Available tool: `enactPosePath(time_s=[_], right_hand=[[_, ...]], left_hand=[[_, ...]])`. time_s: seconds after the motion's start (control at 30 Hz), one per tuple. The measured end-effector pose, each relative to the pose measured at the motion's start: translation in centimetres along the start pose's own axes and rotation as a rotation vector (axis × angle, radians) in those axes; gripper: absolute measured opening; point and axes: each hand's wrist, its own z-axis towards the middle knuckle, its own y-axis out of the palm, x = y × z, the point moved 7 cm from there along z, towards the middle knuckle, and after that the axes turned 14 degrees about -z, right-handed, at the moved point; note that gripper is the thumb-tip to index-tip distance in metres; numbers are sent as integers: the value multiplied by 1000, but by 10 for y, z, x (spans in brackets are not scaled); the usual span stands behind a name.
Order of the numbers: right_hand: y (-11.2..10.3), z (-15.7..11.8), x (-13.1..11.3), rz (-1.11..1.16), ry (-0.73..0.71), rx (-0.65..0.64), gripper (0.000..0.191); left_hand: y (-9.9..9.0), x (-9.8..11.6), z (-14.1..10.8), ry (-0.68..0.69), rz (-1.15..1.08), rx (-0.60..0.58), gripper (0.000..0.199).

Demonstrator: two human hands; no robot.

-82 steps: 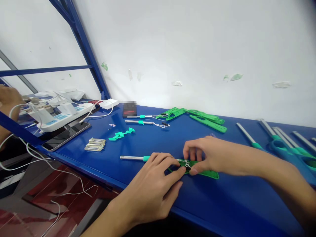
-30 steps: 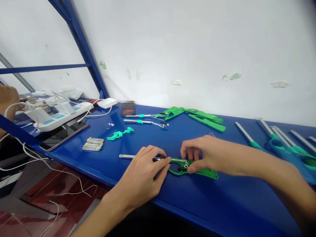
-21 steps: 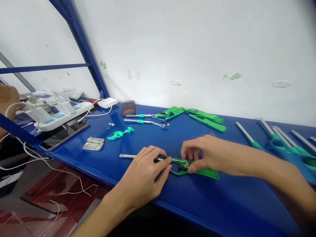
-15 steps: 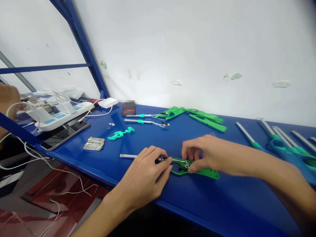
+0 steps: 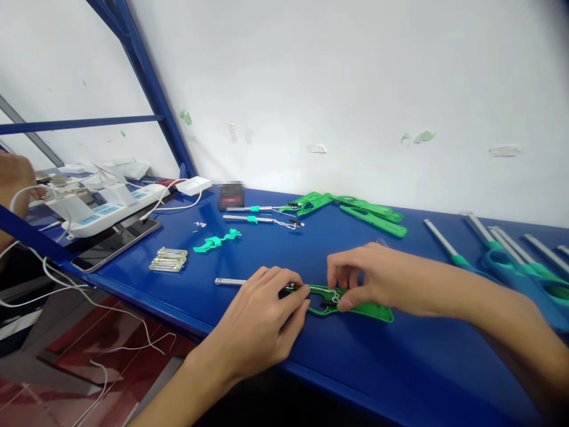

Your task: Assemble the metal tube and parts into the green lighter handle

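A green lighter shell half [image 5: 373, 311] lies hollow side up on the blue table, with a metal tube [image 5: 229, 281] running out of its left end. My left hand [image 5: 267, 308] is closed over the joint of tube and shell, thumb and index fingertip pressing there; its palm hides part of both. Inside the shell are a looped white wire [image 5: 336, 295] and a small black igniter [image 5: 328, 303]. Curled from the right, my right hand [image 5: 362, 276] has its thumb against the igniter and its fingertips at the wire. Those fingertips are partly hidden.
At the back lie green shell halves [image 5: 373, 218] and wired metal tubes [image 5: 249, 219]. Teal clips [image 5: 216, 242], clear fuel tubes [image 5: 169, 260], a phone [image 5: 115, 243] and a power strip [image 5: 115, 207] are left. Assembled lighters [image 5: 507, 261] lie right. Another person's hand [image 5: 15, 172] shows far left.
Both hands stay in almost the same place on the lighter parts. The whole view has shifted very slightly.
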Motion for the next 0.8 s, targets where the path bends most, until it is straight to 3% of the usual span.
enactPosePath(time_s=[0.8], right_hand=[[-1, -3, 1, 35, 6, -1, 26]], left_hand=[[5, -10, -4, -103, -64, -27, 17]])
